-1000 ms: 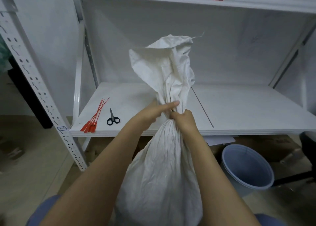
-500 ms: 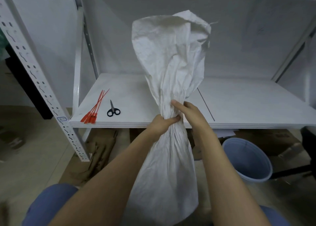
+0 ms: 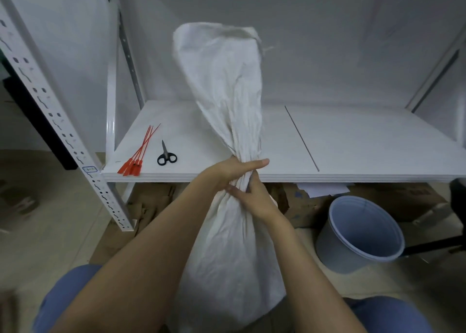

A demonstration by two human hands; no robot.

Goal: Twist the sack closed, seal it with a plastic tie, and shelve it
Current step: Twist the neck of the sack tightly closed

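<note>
A white woven sack [image 3: 234, 252] stands upright on the floor in front of a white shelf [image 3: 353, 141]. Its neck is gathered and twisted just below shelf height, and the loose top flares upward. My left hand [image 3: 232, 171] is wrapped around the twisted neck from the left. My right hand [image 3: 252, 196] grips the neck just below it. Several red plastic ties [image 3: 136, 161] lie at the shelf's front left corner.
Black scissors [image 3: 166, 155] lie next to the ties. A grey-blue bucket [image 3: 360, 234] stands on the floor to the right. Flattened cardboard [image 3: 148, 201] and papers lie under the shelf. A perforated white upright [image 3: 50, 111] rises at the left.
The sack's neck has been turned further and its loose top has swung left. My left hand moved above the right on the neck, and the view tilted down.
</note>
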